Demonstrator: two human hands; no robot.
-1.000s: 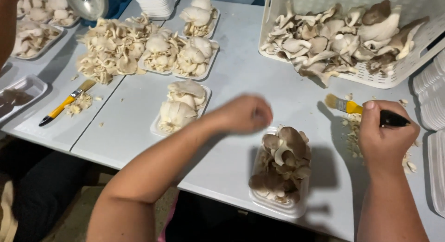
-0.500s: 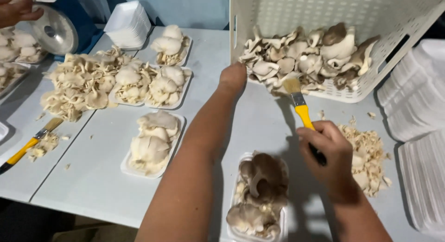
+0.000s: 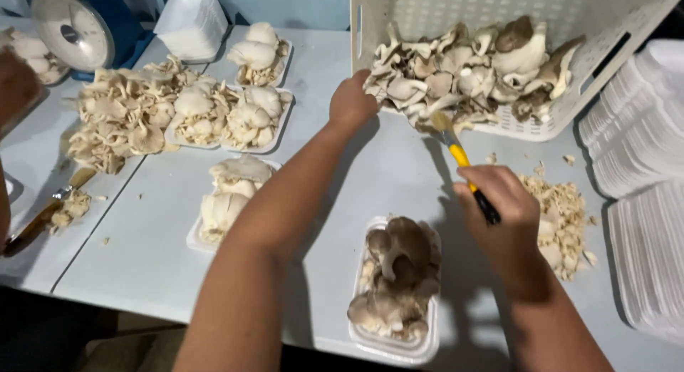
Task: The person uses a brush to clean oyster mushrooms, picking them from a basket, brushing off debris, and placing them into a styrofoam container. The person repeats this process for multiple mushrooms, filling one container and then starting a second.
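L hand [image 3: 352, 101] is stretched out to the crate [image 3: 399, 16], fingers curled at the near edge of the mushroom pile [image 3: 470, 69]. It touches the mushrooms there, but whether it has actually gripped one can't be told. R hand [image 3: 499, 208] is closed round a knife [image 3: 463, 169] w/ yellow-black handle, blade pointing up toward the crate's front lip; hand sits over the table [image 3: 385, 172], just beside a heap of trimmings [image 3: 563, 215].

Progress, judging by layout: several trays look done. The near tray [image 3: 395, 293] in front of the person holds darker mushrooms and looks full or close to it. A second tray [image 3: 228, 197] sits left of the L arm w/ pale ones, and three more filled trays [image 3: 249, 115] lie further back, next to a loose pile [image 3: 117, 122] not yet trayed. Left to do: the crate is still well stocked, so plenty remains to sort and trim. Empty trays [image 3: 641, 222] are stacked at far right, well apart from the hands, and more at back [image 3: 189, 23].

A scale [image 3: 71, 33] stands at back left. Another knife [image 3: 43, 215] lies on the table's left edge.
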